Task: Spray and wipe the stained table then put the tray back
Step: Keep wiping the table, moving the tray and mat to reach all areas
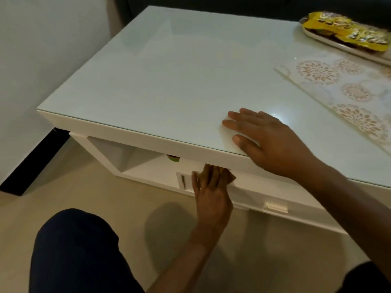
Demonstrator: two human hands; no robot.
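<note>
While one white, glass-topped table [169, 77] fills the head view, its far right corner carries one pale oblong tray [347, 46] of yellow snack packets [347, 31], just beyond one floral-patterned mat [347, 96]. One right hand [268, 140] presses straight fingers [237, 114] flat on a folded white cloth [229, 133] at the near edge. One left hand [211, 193] reaches under that edge, its fingers hidden, so their grip cannot be told; most of the tabletop lies open.

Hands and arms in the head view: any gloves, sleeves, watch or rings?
Both are bare: no gloves on the left hand or the right hand, no watch or rings visible. Both forearms are uncovered as far as the frame shows. Dark navy clothing covers the knee at lower left.
</note>
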